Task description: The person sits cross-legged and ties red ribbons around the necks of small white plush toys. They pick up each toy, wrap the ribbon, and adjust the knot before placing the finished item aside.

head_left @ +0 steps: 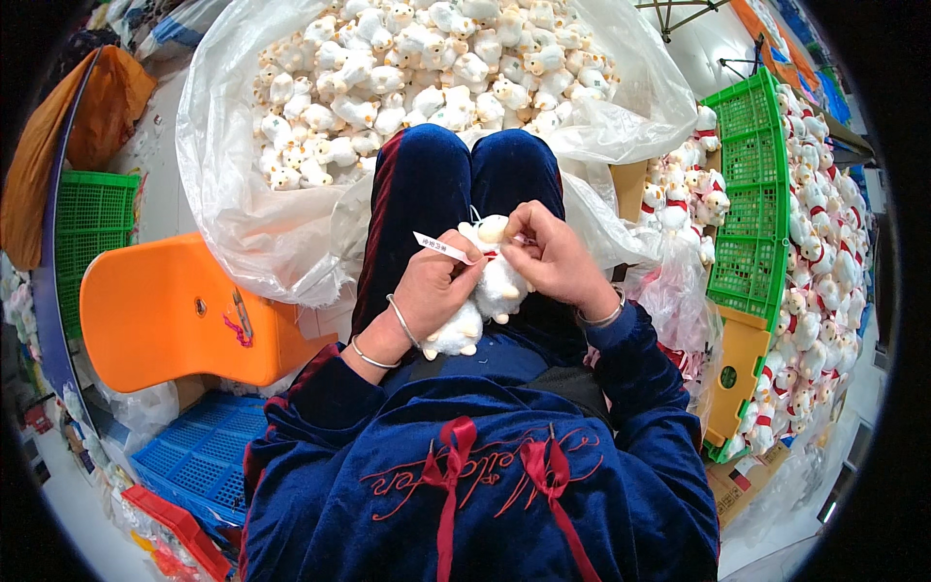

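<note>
A small white plush toy with a cream muzzle rests upright on my lap between my hands. A printed white ribbon with some red on it runs at its neck. My left hand is closed, thumb and finger pinching the ribbon, whose free end sticks out to the left. My right hand is closed too, its fingertips pinching at the other side of the neck, where a bit of ribbon shows. Under my left wrist lies a second white plush toy, partly covered by the hand.
Beyond my knees, a big clear plastic bag holds many white plush toys. To the left stand an orange chair with small snips on it and a blue crate. At right, toys with red neck ribbons lie beside a green crate.
</note>
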Available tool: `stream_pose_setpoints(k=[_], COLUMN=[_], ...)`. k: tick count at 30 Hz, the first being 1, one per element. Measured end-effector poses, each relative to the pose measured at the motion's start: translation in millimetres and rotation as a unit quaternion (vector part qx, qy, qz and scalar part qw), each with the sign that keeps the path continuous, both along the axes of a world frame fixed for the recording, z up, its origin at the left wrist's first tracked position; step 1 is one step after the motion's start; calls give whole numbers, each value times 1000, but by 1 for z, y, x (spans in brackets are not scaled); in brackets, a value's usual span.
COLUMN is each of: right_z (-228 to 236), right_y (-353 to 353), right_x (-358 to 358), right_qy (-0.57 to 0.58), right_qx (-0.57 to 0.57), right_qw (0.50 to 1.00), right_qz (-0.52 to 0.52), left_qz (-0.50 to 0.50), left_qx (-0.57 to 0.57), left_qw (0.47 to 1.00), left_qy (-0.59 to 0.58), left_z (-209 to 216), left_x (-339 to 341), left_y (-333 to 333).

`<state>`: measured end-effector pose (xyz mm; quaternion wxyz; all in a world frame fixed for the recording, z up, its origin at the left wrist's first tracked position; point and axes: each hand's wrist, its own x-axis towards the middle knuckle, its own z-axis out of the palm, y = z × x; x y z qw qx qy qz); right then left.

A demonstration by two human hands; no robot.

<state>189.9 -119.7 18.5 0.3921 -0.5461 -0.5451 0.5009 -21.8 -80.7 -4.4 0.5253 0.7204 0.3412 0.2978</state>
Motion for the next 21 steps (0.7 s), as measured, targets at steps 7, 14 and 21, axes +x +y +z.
stream_pose_setpoints(k=[7,14,21], right_z=[14,5,-2], right_y=[-3,-10,-20], right_x=[-3,-9,-16], right_qy=[-122,-172,-191], right_qx=[16,84,107], right_qw=[992,982,974], right_qz=[43,-1,-52], left_qz=[44,-32,-65], left_qx=[76,-26,-220], left_qw=[995,995,971], left_qy=[-56,-89,-63], left_z=[7,10,9], left_x=[10,7,0], left_y=[0,-4,1])
